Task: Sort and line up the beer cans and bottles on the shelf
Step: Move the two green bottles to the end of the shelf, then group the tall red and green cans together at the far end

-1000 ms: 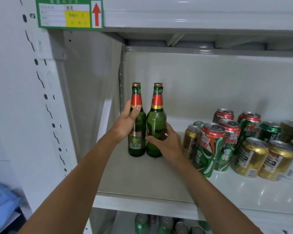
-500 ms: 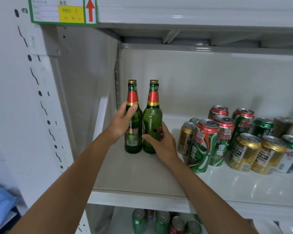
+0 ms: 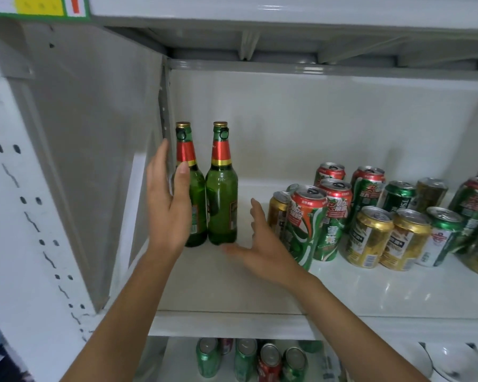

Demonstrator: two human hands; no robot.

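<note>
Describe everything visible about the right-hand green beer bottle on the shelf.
The right-hand green beer bottle looks like glass, with a gold cap, a red neck wrap edged in gold, and a label partly showing low on its side. It stands upright, capped, at the left end of the white shelf, against the left-hand bottle. The right hand is open just beside its base, not gripping it.
</note>
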